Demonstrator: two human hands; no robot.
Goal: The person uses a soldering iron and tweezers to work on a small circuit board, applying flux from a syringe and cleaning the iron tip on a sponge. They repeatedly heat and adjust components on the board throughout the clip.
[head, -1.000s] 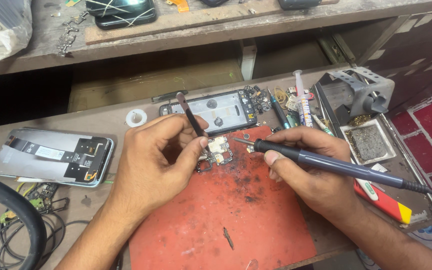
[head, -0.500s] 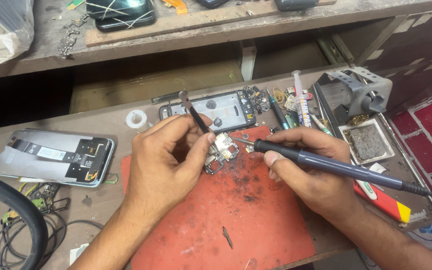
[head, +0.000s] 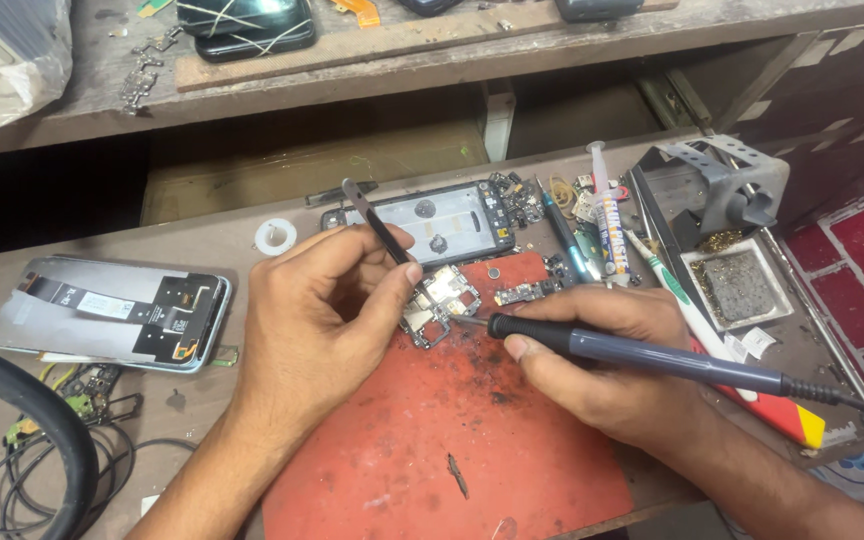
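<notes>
A: Start closest to the camera. What lies there?

B: A red work mat (head: 432, 450), stained dark with soot near its middle, on the counter (head: 232, 235). A small dark scrap lies on its near part. Off to the near left, a thick black hose (head: 47, 430) curves over loose thin wires.

A: And the hands?

B: The left hand (head: 317, 320) is closed around black tweezers (head: 377, 225), pinched between thumb and forefinger, their handle slanting up and away. Their tips, hidden behind the thumb, point down at a small circuit board (head: 437, 300) at the mat's far edge. The right hand (head: 602, 360) is wrapped around a soldering iron (head: 652, 355) with a grey-blue handle, held low and almost level; its metal tip touches the board's right side. Its cable runs off to the right.

A: What sits beyond the board?

B: A second, smaller board piece (head: 527, 292) lies just right of it on the mat. Behind them rests an opened phone frame (head: 442, 220). To the right are a syringe (head: 607, 205), a few slim tools, and a grey iron stand (head: 727, 185) with a tray holding a sponge (head: 737, 285).

A: To the left?

B: A small white roll (head: 275, 237), and nearer the edge a phone back panel (head: 112, 312) with flex cables showing.

A: Farthest off?

B: A wooden shelf (head: 402, 60) carrying dark gadgets and a plastic bag.
</notes>
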